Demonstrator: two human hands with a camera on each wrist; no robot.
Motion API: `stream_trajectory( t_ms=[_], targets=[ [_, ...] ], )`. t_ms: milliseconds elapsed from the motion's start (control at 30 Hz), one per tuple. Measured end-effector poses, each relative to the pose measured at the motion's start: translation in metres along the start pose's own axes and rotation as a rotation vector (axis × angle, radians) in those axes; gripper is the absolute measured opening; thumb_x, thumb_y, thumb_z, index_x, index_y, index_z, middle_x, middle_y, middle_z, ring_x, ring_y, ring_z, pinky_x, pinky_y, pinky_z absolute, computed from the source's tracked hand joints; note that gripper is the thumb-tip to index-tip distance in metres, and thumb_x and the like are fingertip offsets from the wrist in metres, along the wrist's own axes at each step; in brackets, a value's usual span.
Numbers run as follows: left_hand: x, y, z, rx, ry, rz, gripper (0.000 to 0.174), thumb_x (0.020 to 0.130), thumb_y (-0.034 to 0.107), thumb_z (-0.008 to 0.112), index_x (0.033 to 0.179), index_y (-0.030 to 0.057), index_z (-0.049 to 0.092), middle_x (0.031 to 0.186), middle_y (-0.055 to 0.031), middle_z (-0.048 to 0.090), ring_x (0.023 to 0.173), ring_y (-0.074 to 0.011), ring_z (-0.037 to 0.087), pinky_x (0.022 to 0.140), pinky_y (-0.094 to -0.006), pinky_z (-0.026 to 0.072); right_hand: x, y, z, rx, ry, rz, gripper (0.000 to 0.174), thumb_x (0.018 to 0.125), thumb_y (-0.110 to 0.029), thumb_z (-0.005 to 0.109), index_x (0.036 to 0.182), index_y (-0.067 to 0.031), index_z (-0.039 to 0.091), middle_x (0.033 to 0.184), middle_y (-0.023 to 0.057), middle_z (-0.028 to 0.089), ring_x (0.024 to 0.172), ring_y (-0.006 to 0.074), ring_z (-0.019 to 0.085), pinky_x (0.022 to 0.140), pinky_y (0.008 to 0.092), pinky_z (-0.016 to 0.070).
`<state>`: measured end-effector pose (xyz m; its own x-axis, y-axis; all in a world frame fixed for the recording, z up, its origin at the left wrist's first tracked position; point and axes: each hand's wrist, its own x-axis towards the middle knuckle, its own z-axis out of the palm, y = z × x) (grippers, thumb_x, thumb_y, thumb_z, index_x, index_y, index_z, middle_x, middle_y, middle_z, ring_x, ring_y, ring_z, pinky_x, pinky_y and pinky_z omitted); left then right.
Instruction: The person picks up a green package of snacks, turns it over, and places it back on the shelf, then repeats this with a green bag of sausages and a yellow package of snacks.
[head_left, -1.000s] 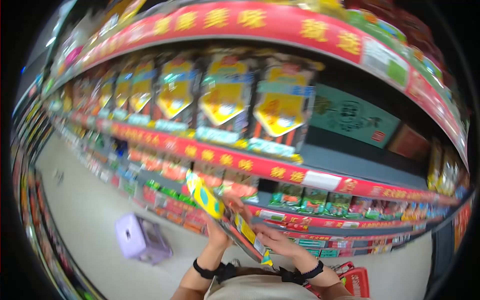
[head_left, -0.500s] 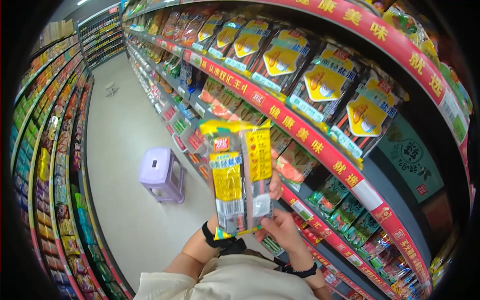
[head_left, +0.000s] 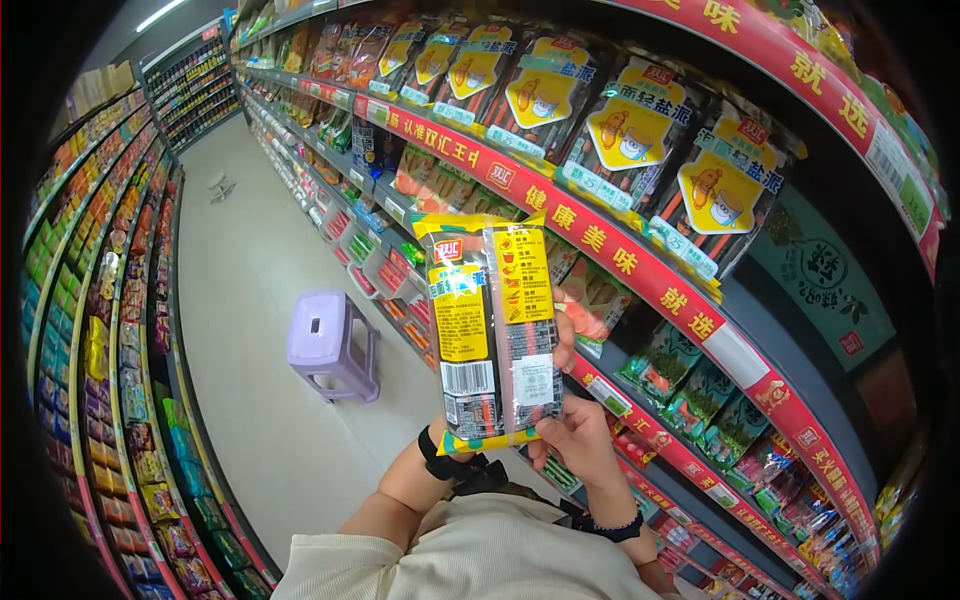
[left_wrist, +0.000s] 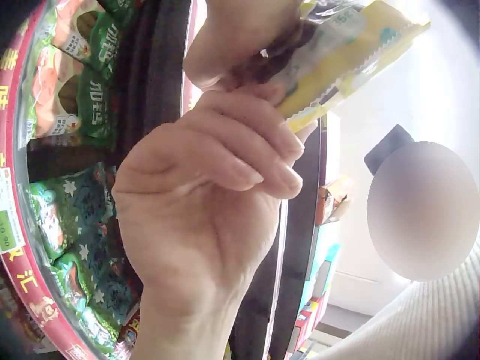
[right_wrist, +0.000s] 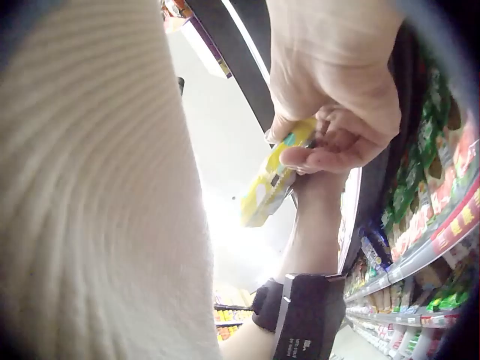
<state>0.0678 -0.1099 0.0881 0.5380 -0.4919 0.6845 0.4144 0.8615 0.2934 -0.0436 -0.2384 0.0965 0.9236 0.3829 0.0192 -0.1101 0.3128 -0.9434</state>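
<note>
A yellow and black sausage packet (head_left: 490,330) is held up before the shelf, its printed back with barcode facing the head camera. Most of my left hand (left_wrist: 240,37) is hidden behind it in the head view. Fingers (head_left: 566,340) of that hand wrap round the packet's right edge. At the lower right corner my right hand (head_left: 585,440) pinches the packet, thumb on the printed face and fingers behind. Seen from the right wrist, the right hand (right_wrist: 337,90) has its fingers curled at the packet's end.
Matching sausage packets (head_left: 630,125) line the shelf on the right, above a red label strip (head_left: 610,255). A purple stool (head_left: 330,345) stands on the aisle floor (head_left: 240,400). Another stocked shelf (head_left: 110,380) runs along the left side.
The packet has turned from a slanted, nearly edge-on pose to show its broad back, and has come up. The head view has swung left along the aisle. Both hands keep their hold.
</note>
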Motion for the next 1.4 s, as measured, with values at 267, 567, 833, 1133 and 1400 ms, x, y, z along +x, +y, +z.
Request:
stream_trajectory(
  t_ms=[267,567,833,1133,1400],
  targets=[
    [-0.005,0.002,0.016,0.045,0.164,0.026,0.091,0.071,0.071,0.053,0.124,-0.0014,0.037,0.093,-0.0242,0.054,0.074,-0.0290,0.055,0.070,-0.0368,0.0449,-0.001,0.007,-0.002,-0.019,0.029,0.020,0.017,0.089,-0.013,0.060,0.089,0.0035,0.056,0.065,0.0079,0.059,0.053,0.0127,0.056,0.048,0.0241,0.0467],
    [-0.005,0.006,0.031,0.133,0.253,0.016,0.077,0.079,0.063,0.050,0.121,-0.0004,0.038,0.084,-0.0224,0.054,0.071,-0.0281,0.053,0.067,-0.0357,0.0438,0.001,0.021,-0.012,0.068,-0.046,0.043,0.018,0.091,-0.015,0.056,0.090,0.0037,0.055,0.070,0.0084,0.060,0.057,0.0127,0.057,0.052,0.0238,0.0471],
    [0.001,0.013,0.050,0.074,0.325,-0.106,0.069,0.083,0.060,0.049,0.116,0.0000,0.040,0.077,-0.0226,0.055,0.068,-0.0288,0.053,0.064,-0.0358,0.0440,0.005,0.028,-0.020,-0.056,-0.148,0.004,0.040,0.095,-0.034,0.049,0.096,0.0061,0.054,0.074,0.0121,0.060,0.061,0.0156,0.059,0.056,0.0261,0.0490],
    [0.006,0.006,0.052,0.149,0.273,-0.095,0.066,0.084,0.059,0.048,0.113,0.0007,0.041,0.078,-0.0160,0.055,0.062,-0.0209,0.049,0.061,-0.0322,0.0393,0.000,0.020,-0.014,-0.023,-0.065,0.026,0.023,0.094,-0.016,0.052,0.086,0.0040,0.057,0.071,0.0076,0.061,0.059,0.0125,0.058,0.055,0.0244,0.0486],
    [0.010,-0.010,0.022,-0.115,0.159,-0.069,0.065,0.088,0.052,0.045,0.121,-0.0036,0.044,0.086,-0.0156,0.056,0.061,-0.0186,0.049,0.059,-0.0305,0.0359,-0.005,0.022,-0.016,-0.044,0.021,0.033,0.023,0.095,-0.015,0.050,0.087,0.0050,0.058,0.069,0.0080,0.061,0.056,0.0121,0.058,0.052,0.0230,0.0470]
  ],
)
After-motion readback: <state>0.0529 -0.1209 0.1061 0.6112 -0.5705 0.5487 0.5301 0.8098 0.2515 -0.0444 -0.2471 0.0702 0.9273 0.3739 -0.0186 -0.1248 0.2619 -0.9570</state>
